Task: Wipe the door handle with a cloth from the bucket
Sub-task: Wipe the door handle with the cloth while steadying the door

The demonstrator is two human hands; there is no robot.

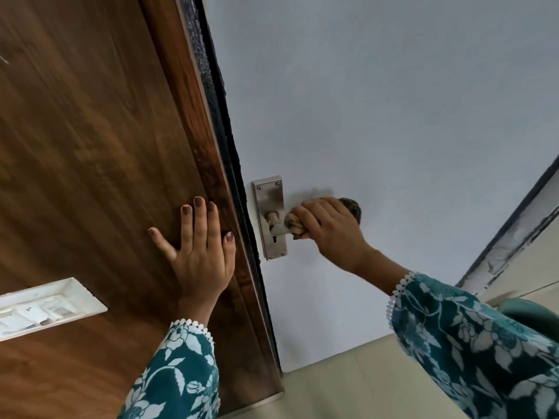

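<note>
A white switch plate (45,306) sits on the brown wood panel (90,146) at my left; pale floor tiles (348,385) run below the blue-grey door (378,101).

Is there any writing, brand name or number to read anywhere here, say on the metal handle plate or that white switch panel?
None: no text shows.
Handle plate: bare metal, only screws and a keyhole.
Switch panel: no markings legible.
Cloth in the right hand: patterned, no lettering.
</note>
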